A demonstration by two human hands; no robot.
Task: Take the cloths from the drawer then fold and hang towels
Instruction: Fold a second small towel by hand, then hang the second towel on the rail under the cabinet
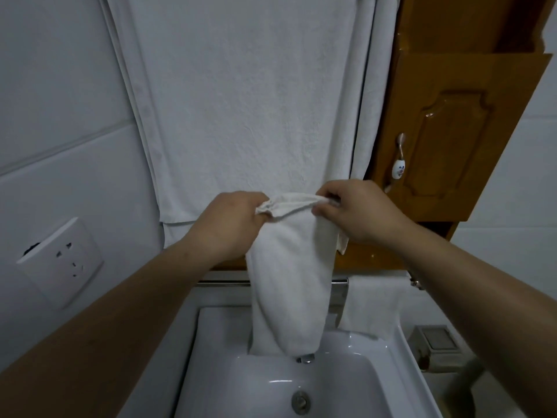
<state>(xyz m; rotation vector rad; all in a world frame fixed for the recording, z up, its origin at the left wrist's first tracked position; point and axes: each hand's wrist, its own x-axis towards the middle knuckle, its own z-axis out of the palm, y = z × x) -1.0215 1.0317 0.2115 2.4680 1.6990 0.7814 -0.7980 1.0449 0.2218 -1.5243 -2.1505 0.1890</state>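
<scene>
Softness rules how the towel [289, 267] will handle. I judge it light, limp terry that holds no shape of its own, sags wherever it is unsupported and cannot break. It should slip little, since the pile catches on skin. The best hold is at the two ends of the top edge, where it is held now, so that its own weight pulls it flat. The left hand [232, 224] is curled round the bunched left end. The right hand [358, 212] pinches the right end between thumb and fingers. The towel hangs between them, in front of the big towel [241, 101] on the wall and above the sink [271, 387], with its lower end down near the tap [306, 358]. It is white and narrow, apparently doubled lengthwise, with soft rounded sides. The rail [223, 283] runs behind it.
</scene>
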